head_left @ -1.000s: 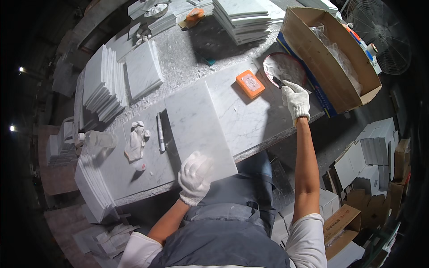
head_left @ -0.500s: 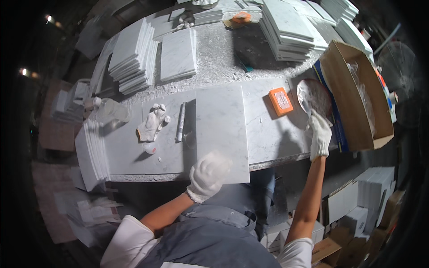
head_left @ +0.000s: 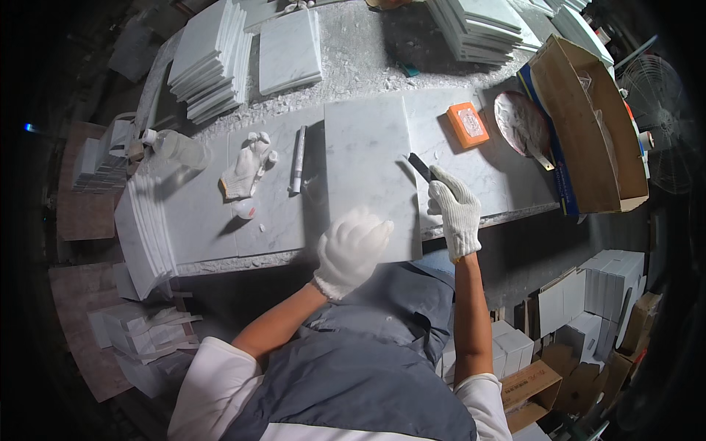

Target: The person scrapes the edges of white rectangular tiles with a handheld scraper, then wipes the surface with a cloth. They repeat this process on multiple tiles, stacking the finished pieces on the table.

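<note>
A white marble slab (head_left: 371, 158) lies lengthwise before me, its near end reaching the bench's front edge. My gloved left hand (head_left: 351, 246) is over the slab's near left corner, its fingers smeared by motion. My gloved right hand (head_left: 454, 209) is closed around a narrow, dark, flat-bladed tool (head_left: 421, 167) at the slab's right edge; the tool's grip end is hidden in the glove. Beyond that hand, an orange box (head_left: 468, 124) lies on the marble. To its right stands a round dish of white paste (head_left: 518, 121) with a scraper (head_left: 543, 156) at its near rim.
Left of the slab lie a marker-like tube (head_left: 298, 162), a spare glove (head_left: 248, 167) and a clear bottle (head_left: 176, 149). Stacked tiles (head_left: 213, 62) stand at the back left, more (head_left: 474, 33) at the back right. An open cardboard box (head_left: 588, 132) borders the right side.
My right hand has left the paste dish, moving left and nearer to the slab, and now shows a dark tool. My left hand has shifted slightly right over the slab. The view has tilted.
</note>
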A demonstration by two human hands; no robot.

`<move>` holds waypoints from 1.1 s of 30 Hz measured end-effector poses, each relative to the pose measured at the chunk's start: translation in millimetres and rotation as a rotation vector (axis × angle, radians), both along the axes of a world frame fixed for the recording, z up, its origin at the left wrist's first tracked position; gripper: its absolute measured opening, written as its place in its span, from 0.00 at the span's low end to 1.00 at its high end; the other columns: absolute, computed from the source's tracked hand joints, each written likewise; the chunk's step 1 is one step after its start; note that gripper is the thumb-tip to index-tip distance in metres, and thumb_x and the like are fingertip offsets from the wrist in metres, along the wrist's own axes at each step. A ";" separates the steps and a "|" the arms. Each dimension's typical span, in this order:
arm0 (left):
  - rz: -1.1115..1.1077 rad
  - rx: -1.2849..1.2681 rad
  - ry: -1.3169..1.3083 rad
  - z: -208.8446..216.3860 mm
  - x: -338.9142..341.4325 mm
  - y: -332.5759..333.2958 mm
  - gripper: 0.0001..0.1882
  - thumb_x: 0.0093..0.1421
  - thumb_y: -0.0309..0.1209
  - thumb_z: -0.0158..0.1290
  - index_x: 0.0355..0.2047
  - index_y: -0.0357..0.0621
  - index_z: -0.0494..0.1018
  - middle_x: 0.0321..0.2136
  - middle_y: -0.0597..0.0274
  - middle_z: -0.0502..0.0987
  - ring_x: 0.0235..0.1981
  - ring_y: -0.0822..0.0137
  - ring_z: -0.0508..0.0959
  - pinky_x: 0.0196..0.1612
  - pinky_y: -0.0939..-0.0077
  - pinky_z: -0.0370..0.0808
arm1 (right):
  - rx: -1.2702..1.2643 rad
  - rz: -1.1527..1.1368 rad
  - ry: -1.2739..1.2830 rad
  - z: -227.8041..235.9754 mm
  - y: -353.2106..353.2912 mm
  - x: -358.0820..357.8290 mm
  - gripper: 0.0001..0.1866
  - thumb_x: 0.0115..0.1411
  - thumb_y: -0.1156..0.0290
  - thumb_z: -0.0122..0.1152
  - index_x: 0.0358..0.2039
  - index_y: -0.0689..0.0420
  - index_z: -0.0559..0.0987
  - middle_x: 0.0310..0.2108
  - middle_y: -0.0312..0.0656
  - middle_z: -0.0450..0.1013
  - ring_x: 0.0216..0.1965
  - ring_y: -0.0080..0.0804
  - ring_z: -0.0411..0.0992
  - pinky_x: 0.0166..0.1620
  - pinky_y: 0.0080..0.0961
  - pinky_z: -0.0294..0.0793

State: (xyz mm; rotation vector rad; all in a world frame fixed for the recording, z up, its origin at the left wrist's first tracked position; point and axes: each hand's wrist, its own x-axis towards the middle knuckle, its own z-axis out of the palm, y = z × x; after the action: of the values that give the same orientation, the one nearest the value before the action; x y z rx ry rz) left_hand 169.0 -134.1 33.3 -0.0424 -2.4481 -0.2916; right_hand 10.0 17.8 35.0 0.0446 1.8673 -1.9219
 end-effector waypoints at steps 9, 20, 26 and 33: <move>0.031 0.103 -0.051 -1.5 3.5 2.3 0.19 0.49 0.28 0.67 0.45 0.54 0.84 0.40 0.64 0.81 0.47 0.55 0.79 0.45 0.61 0.78 | 0.412 0.031 0.855 -18.2 -7.5 8.1 0.16 0.65 0.77 0.64 0.53 0.54 0.84 0.34 0.36 0.78 0.29 0.20 0.74 0.35 0.19 0.75; -0.012 0.090 0.011 -12.3 5.7 2.5 0.17 0.49 0.26 0.66 0.42 0.49 0.83 0.40 0.62 0.81 0.48 0.54 0.79 0.50 0.60 0.77 | -0.186 -0.075 0.007 5.0 56.7 37.5 0.26 0.70 0.71 0.60 0.66 0.65 0.70 0.31 0.32 0.72 0.28 0.17 0.68 0.33 0.19 0.74; -0.030 0.222 -0.061 -18.9 10.8 -3.6 0.14 0.51 0.28 0.63 0.41 0.46 0.85 0.43 0.56 0.84 0.50 0.52 0.81 0.58 0.59 0.75 | -0.182 -0.167 -0.335 -28.5 112.6 98.1 0.26 0.69 0.66 0.61 0.63 0.67 0.72 0.36 0.35 0.76 0.30 0.20 0.74 0.36 0.19 0.78; -0.323 0.392 -0.245 6.9 13.7 18.5 0.12 0.62 0.23 0.59 0.45 0.33 0.80 0.47 0.45 0.81 0.52 0.45 0.78 0.60 0.54 0.72 | -0.537 -0.146 -0.413 -48.9 146.5 174.8 0.13 0.73 0.66 0.56 0.50 0.62 0.74 0.34 0.31 0.70 0.34 0.19 0.69 0.37 0.21 0.74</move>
State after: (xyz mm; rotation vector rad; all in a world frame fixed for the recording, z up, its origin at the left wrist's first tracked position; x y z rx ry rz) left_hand 182.7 -115.6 40.2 -0.2457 -2.5729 -0.9639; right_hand 184.8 164.3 -13.9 0.3830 1.0760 -2.2438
